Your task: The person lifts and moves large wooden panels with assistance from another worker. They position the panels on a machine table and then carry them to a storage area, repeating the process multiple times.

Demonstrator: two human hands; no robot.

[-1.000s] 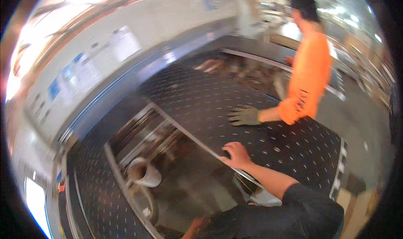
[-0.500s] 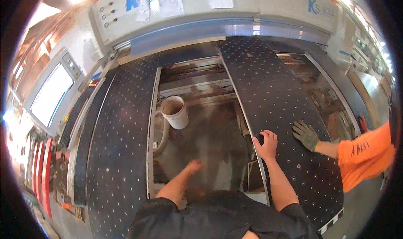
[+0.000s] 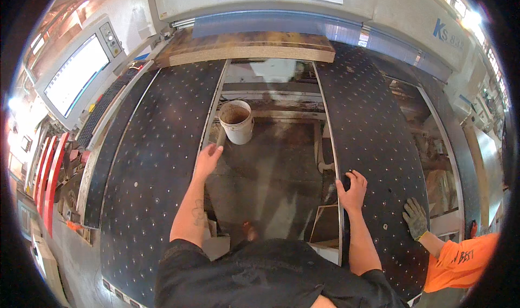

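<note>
My left hand (image 3: 208,161) is over the inner edge of the left black table (image 3: 157,145), bare, with its thumb apart from its fingers and nothing visible in it. My right hand (image 3: 353,191) rests on the inner edge of the right black table (image 3: 374,129), its thumb and fingers spread and holding nothing. Both tables are dotted with small pale studs. Across their far ends lies a thick wooden slab (image 3: 254,54), brown on top with a pale front edge, below the machine's hanging plastic strip curtain (image 3: 271,24).
Between the tables is a gap with a white bucket (image 3: 238,132) on the floor. At the right, a co-worker's gloved hand (image 3: 416,220) lies on the right table, in an orange sleeve (image 3: 460,262). A lit screen (image 3: 78,80) and a keyboard (image 3: 111,94) stand at left; red bars (image 3: 51,178) below.
The wooden slab has come out farther from under the curtain. My left hand has moved up to the left table's edge. The co-worker's gloved hand has slid nearer along the right table.
</note>
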